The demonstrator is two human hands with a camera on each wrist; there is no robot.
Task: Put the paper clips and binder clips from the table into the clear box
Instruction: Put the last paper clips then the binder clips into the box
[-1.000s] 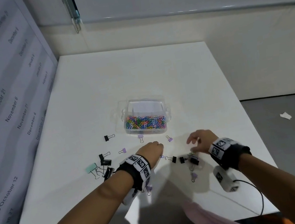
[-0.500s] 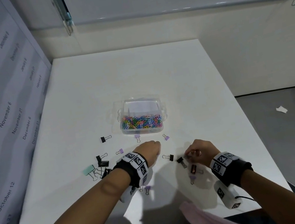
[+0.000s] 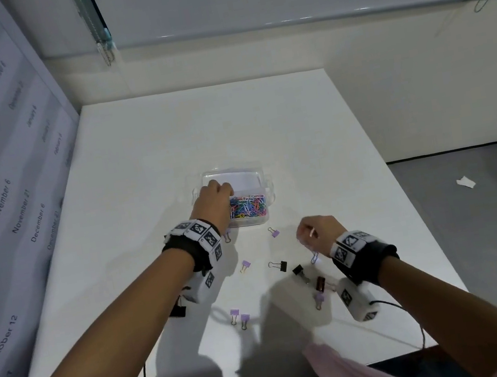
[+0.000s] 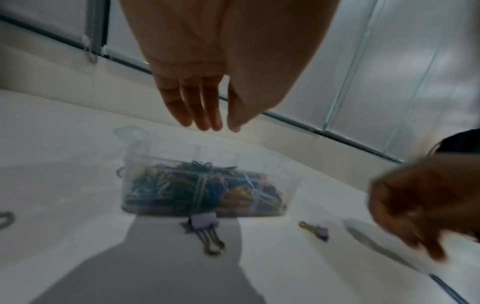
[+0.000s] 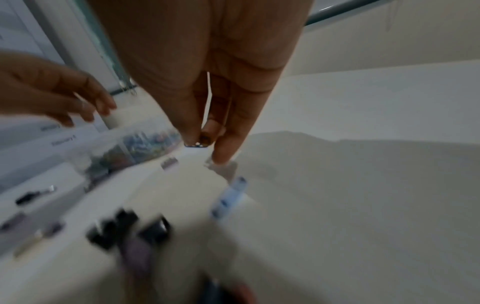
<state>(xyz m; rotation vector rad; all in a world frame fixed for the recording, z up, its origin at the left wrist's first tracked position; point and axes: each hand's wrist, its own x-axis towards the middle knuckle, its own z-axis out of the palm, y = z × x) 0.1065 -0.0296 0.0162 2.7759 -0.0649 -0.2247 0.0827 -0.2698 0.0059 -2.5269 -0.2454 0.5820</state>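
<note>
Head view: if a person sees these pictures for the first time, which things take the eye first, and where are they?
First the clear box at the table's middle, its near part full of coloured paper clips, with the left hand over its left side, fingers straight. Next, small purple and black binder clips lie scattered between the box and the person, and the right hand hovers above them, pinching something small.

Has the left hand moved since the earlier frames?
Yes. The left hand has gone forward from among the loose clips to above the clear box.
</note>
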